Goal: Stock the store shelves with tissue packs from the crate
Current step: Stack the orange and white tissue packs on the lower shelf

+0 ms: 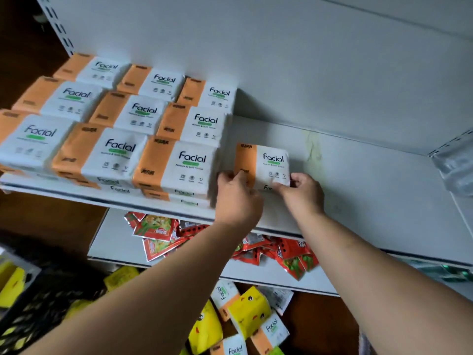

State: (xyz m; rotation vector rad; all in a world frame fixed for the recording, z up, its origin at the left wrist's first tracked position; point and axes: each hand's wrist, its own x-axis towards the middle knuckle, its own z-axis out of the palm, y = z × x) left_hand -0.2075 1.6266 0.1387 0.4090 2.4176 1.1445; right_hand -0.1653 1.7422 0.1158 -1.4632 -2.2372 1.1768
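Observation:
An orange-and-white "Facial" tissue pack (266, 162) lies on the white upper shelf (371, 180), just right of the stacked rows of the same packs (122, 124). My left hand (236, 196) grips its near left corner and my right hand (302, 192) pinches its near right corner. A narrow gap separates this pack from the nearest stack. More tissue packs, some yellow (249, 312), lie in a heap low in the view. A dark mesh crate (38, 311) sits at the lower left.
Below the tissue shelf, a second shelf (115, 242) carries loose red snack sachets (294, 254). The upper shelf's right part is bare up to a clear plastic wrap (455, 167) at the far right. A slotted upright (57, 24) stands at the top left.

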